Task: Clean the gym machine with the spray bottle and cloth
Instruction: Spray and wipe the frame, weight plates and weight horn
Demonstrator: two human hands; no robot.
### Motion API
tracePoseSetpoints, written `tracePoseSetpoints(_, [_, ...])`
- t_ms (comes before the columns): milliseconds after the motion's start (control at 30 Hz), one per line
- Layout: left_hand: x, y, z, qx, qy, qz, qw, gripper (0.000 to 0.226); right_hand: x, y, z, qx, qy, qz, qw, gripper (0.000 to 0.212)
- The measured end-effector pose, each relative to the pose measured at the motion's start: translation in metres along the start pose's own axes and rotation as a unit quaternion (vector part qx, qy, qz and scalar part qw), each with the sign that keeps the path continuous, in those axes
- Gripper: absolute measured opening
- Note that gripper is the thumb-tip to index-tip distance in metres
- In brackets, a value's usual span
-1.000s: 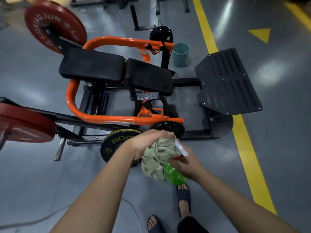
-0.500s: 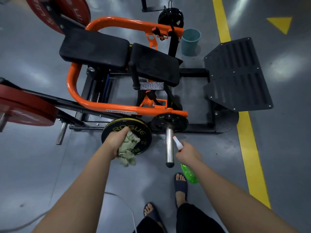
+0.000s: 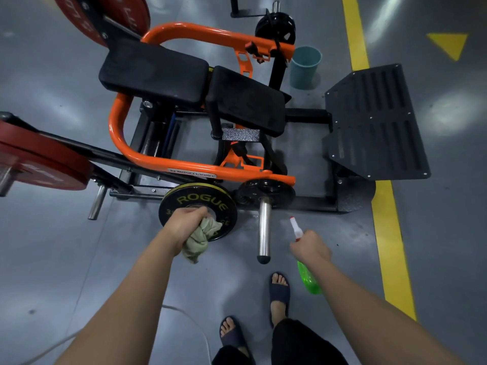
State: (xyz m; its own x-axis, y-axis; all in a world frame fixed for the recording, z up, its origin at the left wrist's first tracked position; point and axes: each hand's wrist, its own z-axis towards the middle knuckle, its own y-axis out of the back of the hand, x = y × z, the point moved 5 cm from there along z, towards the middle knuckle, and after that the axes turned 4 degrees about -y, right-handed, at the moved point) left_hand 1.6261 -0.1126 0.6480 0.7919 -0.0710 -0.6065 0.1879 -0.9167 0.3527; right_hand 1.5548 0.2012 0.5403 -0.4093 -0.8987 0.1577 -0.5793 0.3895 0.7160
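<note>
At far left we record a red weight plate [image 3: 39,159] on a neighbouring arm, outside the present work. The gym machine [image 3: 123,143], orange-framed with black pads, stands on the floor ahead. The left hand [image 3: 184,225] is clenched round a bunched cloth [image 3: 200,241], held in front of the yellow-lettered plate [image 3: 200,198] low on the machine's near side; we cannot confirm contact. We judge the cloth is balled to give a firm wiping pad. Just right of it a chrome loading peg [image 3: 264,230] juts toward the person, between the two hands. The right hand [image 3: 311,248] grasps the spray bottle [image 3: 308,279] at its neck, nozzle pointed at the machine's base and green body hanging below the wrist, an aim we take as readiness to wet that area. Further right lie the black footplate [image 3: 374,122] and a yellow floor line [image 3: 390,233].
</note>
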Motion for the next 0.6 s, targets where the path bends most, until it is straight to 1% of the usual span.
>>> tracePoseSetpoints(67, [-0.008,-0.012,-0.002,0.017,-0.021,0.027,0.999,0.019,0.001,0.004,0.003,0.005,0.038,0.026,0.999,0.019])
tracePoseSetpoints(133, [-0.017,-0.025,-0.004,0.030,-0.053,0.069,0.996,0.018,0.010,0.010,0.002,0.008,0.089,0.095,0.992,0.020])
tracePoseSetpoints(233, [-0.026,-0.044,-0.003,0.063,-0.080,0.099,0.990,0.013,0.039,0.018,-0.005,0.024,0.167,0.211,0.963,0.016])
tracePoseSetpoints(267, [-0.029,-0.052,-0.004,0.088,-0.079,0.091,0.989,0.023,0.052,0.021,-0.007,0.035,0.190,0.230,0.954,0.013])
tracePoseSetpoints(300, [-0.032,-0.059,-0.004,0.114,-0.064,0.075,0.989,0.044,0.066,0.022,-0.010,0.044,0.221,0.233,0.946,0.022])
tracePoseSetpoints(333, [-0.034,-0.067,-0.004,0.141,-0.046,0.057,0.987,0.065,0.082,0.024,-0.011,0.048,0.264,0.216,0.939,0.040])
tracePoseSetpoints(367, [-0.039,-0.075,-0.004,0.168,-0.032,0.040,0.984,0.076,0.097,0.026,-0.014,0.045,0.310,0.172,0.934,0.053])
tracePoseSetpoints(400, [-0.044,-0.085,-0.003,0.195,-0.021,0.018,0.980,0.079,0.112,0.026,-0.018,0.032,0.353,0.109,0.929,0.061])
tracePoseSetpoints(433, [-0.048,-0.092,0.002,0.210,-0.006,-0.007,0.978,0.078,0.124,0.025,-0.021,0.021,0.391,0.044,0.919,0.064])
tracePoseSetpoints(467, [-0.052,-0.096,0.007,0.207,0.008,-0.031,0.978,0.078,0.134,0.022,-0.021,0.020,0.415,-0.004,0.910,0.067])
tracePoseSetpoints(500, [-0.055,-0.099,0.013,0.194,0.027,-0.048,0.979,0.077,0.141,0.019,-0.019,0.026,0.423,-0.026,0.905,0.071])
tracePoseSetpoints(533, [-0.055,-0.101,0.021,0.182,0.048,-0.066,0.980,0.072,0.146,0.017,-0.015,0.022,0.425,-0.029,0.904,0.074])
tracePoseSetpoints(600, [-0.052,-0.101,0.033,0.145,0.073,-0.105,0.981,0.049,0.151,0.011,-0.005,-0.012,0.421,-0.009,0.907,0.075])
